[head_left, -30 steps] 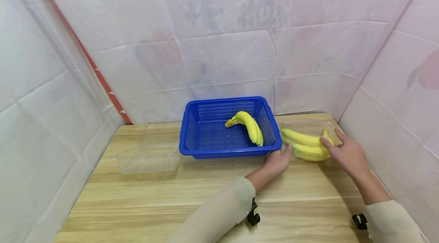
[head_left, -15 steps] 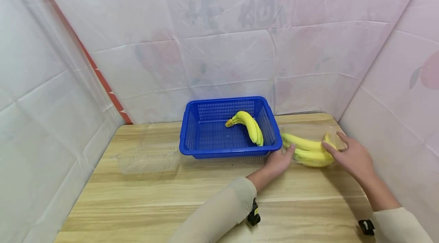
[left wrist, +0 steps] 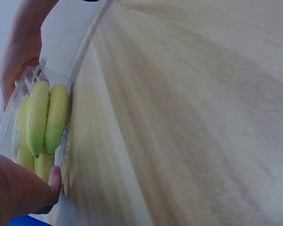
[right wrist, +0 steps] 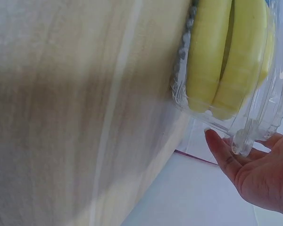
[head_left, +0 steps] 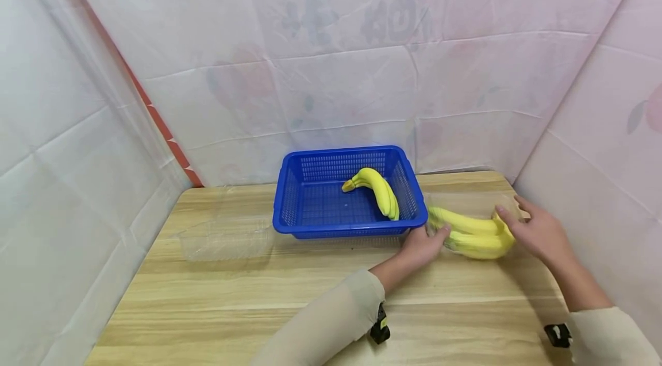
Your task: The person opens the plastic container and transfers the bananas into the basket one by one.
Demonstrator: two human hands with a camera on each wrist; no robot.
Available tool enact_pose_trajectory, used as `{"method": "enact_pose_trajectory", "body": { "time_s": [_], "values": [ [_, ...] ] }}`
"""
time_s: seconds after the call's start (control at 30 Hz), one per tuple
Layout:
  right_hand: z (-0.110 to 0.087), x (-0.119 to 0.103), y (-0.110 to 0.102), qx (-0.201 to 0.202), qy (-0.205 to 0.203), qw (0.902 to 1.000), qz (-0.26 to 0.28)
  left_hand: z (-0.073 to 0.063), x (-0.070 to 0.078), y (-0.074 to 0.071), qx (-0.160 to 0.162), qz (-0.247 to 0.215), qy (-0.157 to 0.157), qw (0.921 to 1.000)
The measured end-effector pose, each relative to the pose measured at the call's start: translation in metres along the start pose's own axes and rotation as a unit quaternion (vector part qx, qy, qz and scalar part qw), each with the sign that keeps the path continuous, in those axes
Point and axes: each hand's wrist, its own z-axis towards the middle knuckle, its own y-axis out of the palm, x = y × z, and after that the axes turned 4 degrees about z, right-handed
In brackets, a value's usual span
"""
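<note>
A clear plastic clamshell box point(right wrist: 180, 92) with a bunch of yellow bananas point(head_left: 473, 237) inside is held between both hands at the right of the table. My left hand point(head_left: 421, 246) grips its left end, just below the basket's corner, thumb on the near side. Around the opposite end my right hand point(head_left: 540, 232) holds on, its thumb over the top. In the right wrist view the right hand's fingers point(right wrist: 226, 157) lie at the tabbed corner of the box. The greenish banana tips point(left wrist: 36, 141) point toward the left hand in the left wrist view.
A blue plastic basket point(head_left: 351, 229) stands at the back middle, with another banana bunch point(head_left: 381, 191) in its right side. Left of it sits a second clear plastic box point(head_left: 224, 242). Pale printed sheets point(head_left: 341, 90) wall in the wooden table point(head_left: 233, 308).
The box with the bananas has shifted right and a little toward me, and the right hand with it. The left hand has moved only slightly right. Basket and second box stay in place.
</note>
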Motion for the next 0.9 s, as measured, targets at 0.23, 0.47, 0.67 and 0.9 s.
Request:
{"method": "enact_pose_trajectory", "body": {
  "time_s": [0.23,0.47,0.67,0.9],
  "values": [
    [-0.002,-0.003,-0.005,-0.032,-0.007,0.9995,0.006,-0.007,-0.003,0.0,0.002,0.003,0.009,1.0],
    [-0.005,0.0,-0.007,-0.042,0.002,0.9991,0.001,-0.018,-0.004,-0.001,-0.018,-0.006,0.02,0.9996],
    [-0.009,0.001,-0.008,-0.053,-0.001,0.9982,-0.029,-0.033,-0.007,-0.005,-0.041,-0.019,0.026,0.9986],
    [-0.016,-0.002,-0.009,-0.076,-0.025,0.9953,-0.055,-0.051,-0.013,-0.008,-0.04,-0.025,0.029,0.9985]
  ]
}}
